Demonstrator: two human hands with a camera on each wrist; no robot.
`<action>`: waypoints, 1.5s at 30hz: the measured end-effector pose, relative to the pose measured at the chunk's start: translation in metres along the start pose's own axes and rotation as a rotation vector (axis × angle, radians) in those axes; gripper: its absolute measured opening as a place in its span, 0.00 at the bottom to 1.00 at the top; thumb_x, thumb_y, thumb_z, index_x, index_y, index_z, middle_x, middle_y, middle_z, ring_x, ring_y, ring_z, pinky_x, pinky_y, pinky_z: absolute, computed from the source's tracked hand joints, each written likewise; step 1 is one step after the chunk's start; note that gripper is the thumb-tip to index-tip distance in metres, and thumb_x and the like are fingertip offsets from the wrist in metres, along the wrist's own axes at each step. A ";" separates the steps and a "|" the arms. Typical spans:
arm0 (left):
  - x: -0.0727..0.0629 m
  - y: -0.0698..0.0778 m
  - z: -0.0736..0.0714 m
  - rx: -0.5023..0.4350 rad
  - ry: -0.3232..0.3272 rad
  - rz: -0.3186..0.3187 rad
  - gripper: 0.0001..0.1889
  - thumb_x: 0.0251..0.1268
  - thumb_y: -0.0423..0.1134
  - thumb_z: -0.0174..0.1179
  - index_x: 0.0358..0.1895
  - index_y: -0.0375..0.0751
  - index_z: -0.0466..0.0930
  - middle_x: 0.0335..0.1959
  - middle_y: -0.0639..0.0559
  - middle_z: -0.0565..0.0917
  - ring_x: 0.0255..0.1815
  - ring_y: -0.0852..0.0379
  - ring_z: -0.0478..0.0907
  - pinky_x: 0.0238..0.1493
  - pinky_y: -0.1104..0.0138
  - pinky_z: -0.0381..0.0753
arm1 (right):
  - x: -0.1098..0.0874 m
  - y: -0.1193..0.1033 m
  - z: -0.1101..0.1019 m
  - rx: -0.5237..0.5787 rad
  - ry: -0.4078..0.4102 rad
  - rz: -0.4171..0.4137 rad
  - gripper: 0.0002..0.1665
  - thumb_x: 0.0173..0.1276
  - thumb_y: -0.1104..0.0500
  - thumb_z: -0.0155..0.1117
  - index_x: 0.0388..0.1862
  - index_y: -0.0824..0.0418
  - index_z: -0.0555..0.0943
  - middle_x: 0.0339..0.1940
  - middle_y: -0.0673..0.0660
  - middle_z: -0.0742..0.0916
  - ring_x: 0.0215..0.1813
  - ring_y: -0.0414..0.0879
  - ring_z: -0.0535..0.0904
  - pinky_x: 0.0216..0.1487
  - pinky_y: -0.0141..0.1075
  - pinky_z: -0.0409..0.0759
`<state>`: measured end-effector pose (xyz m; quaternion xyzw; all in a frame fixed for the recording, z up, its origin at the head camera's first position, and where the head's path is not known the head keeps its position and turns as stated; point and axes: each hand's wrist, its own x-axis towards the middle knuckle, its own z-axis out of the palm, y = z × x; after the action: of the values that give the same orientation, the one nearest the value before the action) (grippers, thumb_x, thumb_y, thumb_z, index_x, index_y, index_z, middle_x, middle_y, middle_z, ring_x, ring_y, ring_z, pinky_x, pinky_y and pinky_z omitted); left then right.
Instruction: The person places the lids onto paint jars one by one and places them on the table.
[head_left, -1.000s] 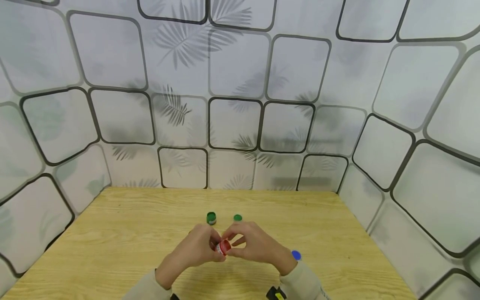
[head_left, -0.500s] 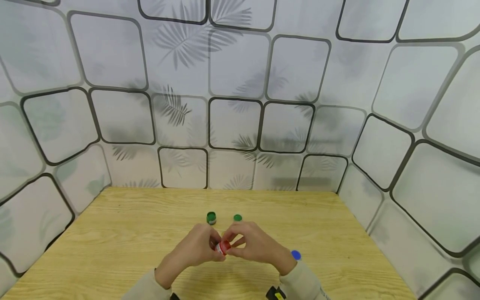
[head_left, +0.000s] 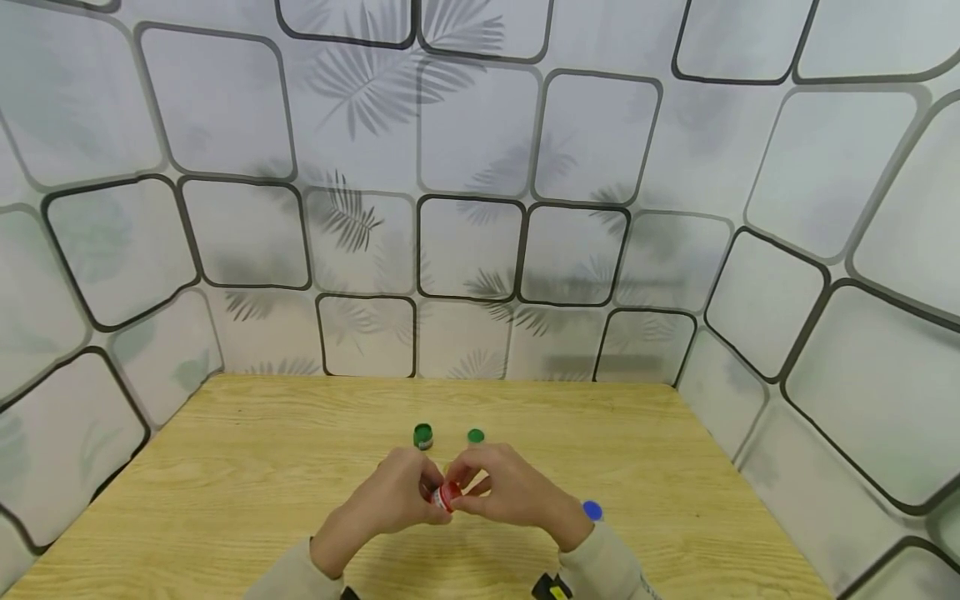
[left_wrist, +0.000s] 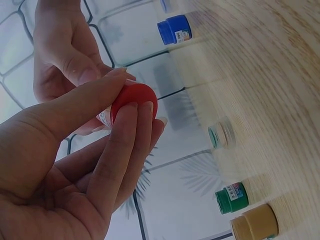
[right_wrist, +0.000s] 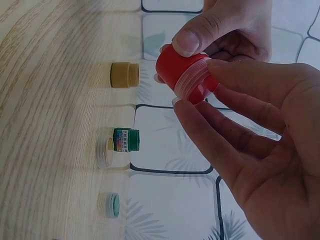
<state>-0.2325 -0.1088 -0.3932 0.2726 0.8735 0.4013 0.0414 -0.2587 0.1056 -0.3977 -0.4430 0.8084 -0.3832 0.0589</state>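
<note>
A small red paint jar [right_wrist: 177, 65] is tilted in the air between my hands. My left hand [head_left: 393, 493] grips its body, thumb on one side and fingers round the red base [left_wrist: 137, 100]. At the jar's mouth, my right hand [head_left: 510, 490] pinches a clear ribbed lid [right_wrist: 192, 80] between thumb and fingertips, with red showing through it. Behind the hands stands a green paint jar [head_left: 423, 437], its mouth uncovered. A green lid [head_left: 476, 436] lies to its right, just beyond my right hand.
An ochre paint jar [right_wrist: 122, 75] stands near the green one, with a clear yellowish lid [right_wrist: 104, 152] close by. Toward the right are a blue paint jar [left_wrist: 175, 30] and a blue lid [head_left: 592, 510] by my right wrist. Patterned cloth walls [head_left: 480, 250] border the wooden table [head_left: 300, 417].
My right fingertips have shifted slightly round the lid at the red jar's mouth. The left hand and the things on the table have stayed in place.
</note>
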 end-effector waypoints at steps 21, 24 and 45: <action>0.000 -0.004 -0.001 -0.019 -0.003 0.005 0.07 0.49 0.30 0.79 0.31 0.39 0.90 0.24 0.51 0.89 0.23 0.66 0.82 0.24 0.74 0.80 | -0.001 0.001 -0.001 0.014 -0.021 -0.012 0.18 0.64 0.68 0.74 0.52 0.59 0.82 0.49 0.56 0.87 0.52 0.40 0.86 0.49 0.32 0.88; -0.001 -0.004 -0.001 -0.024 -0.003 0.017 0.07 0.49 0.30 0.79 0.31 0.38 0.91 0.24 0.51 0.89 0.22 0.67 0.81 0.23 0.74 0.80 | -0.001 0.001 -0.001 0.012 -0.025 -0.023 0.17 0.64 0.69 0.74 0.50 0.58 0.83 0.47 0.54 0.87 0.52 0.40 0.85 0.50 0.32 0.88; 0.000 -0.001 0.000 0.011 -0.007 0.012 0.07 0.48 0.30 0.79 0.30 0.41 0.91 0.23 0.53 0.89 0.23 0.68 0.81 0.23 0.74 0.79 | -0.001 0.003 0.000 0.017 -0.031 0.002 0.12 0.68 0.66 0.72 0.50 0.59 0.86 0.44 0.56 0.87 0.46 0.37 0.85 0.43 0.26 0.86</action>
<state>-0.2334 -0.1093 -0.3943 0.2797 0.8738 0.3958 0.0406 -0.2598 0.1072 -0.4003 -0.4474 0.8047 -0.3830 0.0755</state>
